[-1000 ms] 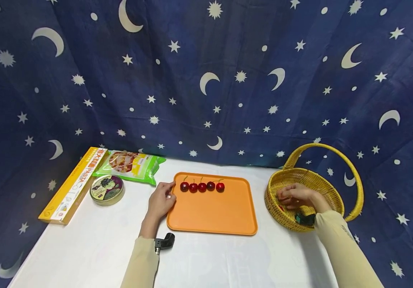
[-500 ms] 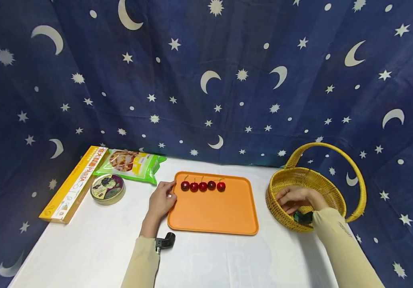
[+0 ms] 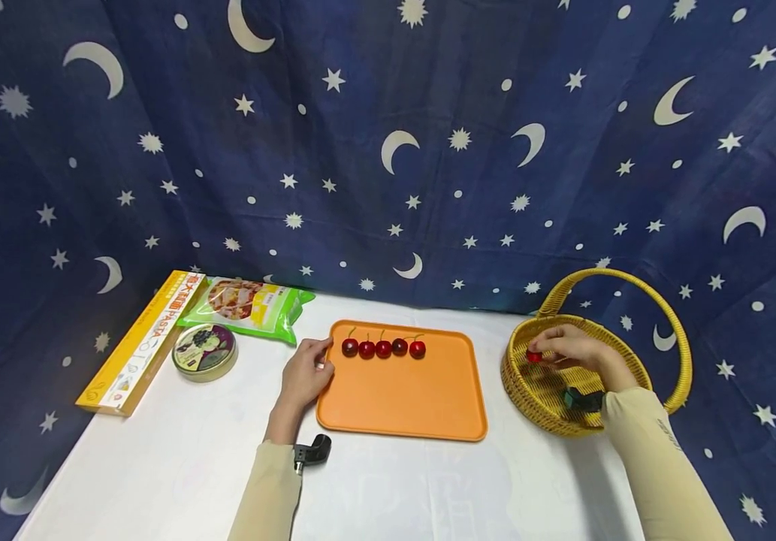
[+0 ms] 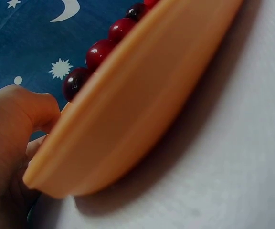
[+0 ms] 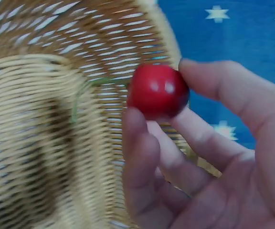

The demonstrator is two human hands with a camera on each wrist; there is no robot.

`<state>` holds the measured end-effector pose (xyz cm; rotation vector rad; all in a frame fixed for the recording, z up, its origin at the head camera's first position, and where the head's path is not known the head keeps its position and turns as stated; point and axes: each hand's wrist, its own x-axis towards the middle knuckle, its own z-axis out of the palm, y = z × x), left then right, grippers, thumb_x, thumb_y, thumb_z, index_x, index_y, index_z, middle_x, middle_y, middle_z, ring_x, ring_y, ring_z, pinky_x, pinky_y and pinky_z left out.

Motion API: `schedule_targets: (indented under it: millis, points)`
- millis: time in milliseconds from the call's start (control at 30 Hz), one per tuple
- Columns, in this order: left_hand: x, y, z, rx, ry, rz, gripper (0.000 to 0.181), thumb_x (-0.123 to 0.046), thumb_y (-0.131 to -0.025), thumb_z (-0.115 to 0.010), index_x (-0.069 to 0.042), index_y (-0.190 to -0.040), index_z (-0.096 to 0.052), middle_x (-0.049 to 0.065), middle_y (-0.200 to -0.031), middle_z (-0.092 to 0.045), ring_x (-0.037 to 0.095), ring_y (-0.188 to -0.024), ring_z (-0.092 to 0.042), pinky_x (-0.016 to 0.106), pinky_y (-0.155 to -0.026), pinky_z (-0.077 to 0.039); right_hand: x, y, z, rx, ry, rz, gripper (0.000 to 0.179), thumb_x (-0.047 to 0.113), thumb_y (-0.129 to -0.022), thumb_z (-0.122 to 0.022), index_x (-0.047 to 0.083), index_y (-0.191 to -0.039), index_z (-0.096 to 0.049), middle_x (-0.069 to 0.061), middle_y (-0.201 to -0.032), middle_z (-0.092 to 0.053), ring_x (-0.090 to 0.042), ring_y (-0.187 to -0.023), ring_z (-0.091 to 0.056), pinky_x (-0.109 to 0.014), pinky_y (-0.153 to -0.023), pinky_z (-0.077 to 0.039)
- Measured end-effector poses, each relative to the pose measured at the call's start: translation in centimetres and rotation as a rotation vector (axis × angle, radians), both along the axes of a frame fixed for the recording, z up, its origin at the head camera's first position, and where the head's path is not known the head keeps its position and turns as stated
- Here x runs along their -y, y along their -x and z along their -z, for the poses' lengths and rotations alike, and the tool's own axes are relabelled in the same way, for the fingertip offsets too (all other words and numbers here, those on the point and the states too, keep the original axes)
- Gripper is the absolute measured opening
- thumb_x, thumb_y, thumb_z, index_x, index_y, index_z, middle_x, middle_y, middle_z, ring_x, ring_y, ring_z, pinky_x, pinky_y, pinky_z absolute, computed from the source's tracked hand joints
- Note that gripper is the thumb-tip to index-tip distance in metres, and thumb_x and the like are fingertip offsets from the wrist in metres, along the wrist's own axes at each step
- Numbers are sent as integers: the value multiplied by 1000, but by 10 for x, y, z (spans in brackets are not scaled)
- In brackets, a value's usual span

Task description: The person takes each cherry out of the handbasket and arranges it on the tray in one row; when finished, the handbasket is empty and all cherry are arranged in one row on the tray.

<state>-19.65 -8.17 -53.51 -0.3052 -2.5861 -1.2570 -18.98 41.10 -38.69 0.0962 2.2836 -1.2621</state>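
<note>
My right hand (image 3: 572,349) pinches a red cherry (image 5: 157,91) between thumb and fingertips, inside the yellow wicker basket (image 3: 520,388). In the right wrist view the cherry's green stem (image 5: 99,82) points away from the hand toward the woven wall. My left hand (image 3: 306,376) holds the left edge of the orange tray (image 3: 401,398), its thumb at the rim in the left wrist view. Along the tray's far side lies a row of several stemmed cherries (image 3: 383,349), some darker than others.
At the left lie a yellow pasta box (image 3: 144,346), a green food bag (image 3: 252,306) and a round tin (image 3: 204,353). The basket's tall handle (image 3: 683,338) arches over its right side. A dark blue star-and-moon cloth (image 3: 360,150) hangs behind the white table (image 3: 388,488).
My right hand has risen from low in the basket, and a red cherry now shows in its fingers. The left hand stays at the tray's edge.
</note>
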Motion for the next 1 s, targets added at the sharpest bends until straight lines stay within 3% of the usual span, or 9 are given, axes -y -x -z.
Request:
schedule_targets:
  millis: [200, 333, 433, 567, 800, 1000]
  points:
    - [-1, -1, 1, 10, 2, 4, 47, -7, -80, -64, -3, -127, -66, 12, -107, -59, 22, -84, -58, 38, -71, -45, 13, -1, -25, -182, -2, 131, 43, 17, -95, -62, -14, -124, -53, -1, -95, -68, -11, -79, -67, -30, -76, -56]
    - [-1, -1, 1, 6, 7, -1, 48, -6, -79, -64, -2, -126, -66, 13, -106, -59, 22, -84, -58, 39, -72, -45, 33, 3, -22, -238, 89, 131, 45, 9, -93, -64, -17, -127, -48, -3, -95, -68, -12, -82, -69, -31, -77, -56]
    - [0, -1, 0, -1, 7, 1, 48, -6, -79, -65, -2, -127, -66, 14, -106, -59, 23, -84, -58, 39, -72, -45, 55, 9, -7, -244, 160, 121, 46, 2, -92, -64, -21, -127, -46, -6, -97, -68, -13, -84, -69, -32, -79, -56]
    - [3, -1, -3, -1, 20, -2, 48, -7, -79, -65, -1, -126, -66, 14, -106, -59, 23, -83, -57, 39, -71, -45, 92, 18, 26, -245, 222, 132, 44, -4, -88, -64, -25, -124, -48, -11, -96, -70, -10, -79, -68, -29, -75, -56]
    - [5, 1, -3, 20, 15, -11, 47, -6, -78, -65, -2, -124, -67, 13, -103, -59, 22, -79, -56, 35, -68, -41, 141, 28, 66, -288, 179, 196, 33, -3, -83, -71, -18, -111, -62, -7, -87, -70, -17, -77, -67, -37, -74, -57]
    - [1, 2, -2, 27, -8, 8, 47, -5, -78, -65, -2, -124, -67, 12, -102, -59, 21, -80, -55, 36, -70, -42, 151, 35, 89, -237, 161, 253, 33, 0, -81, -74, -11, -111, -66, -8, -88, -70, -18, -73, -66, -32, -65, -56]
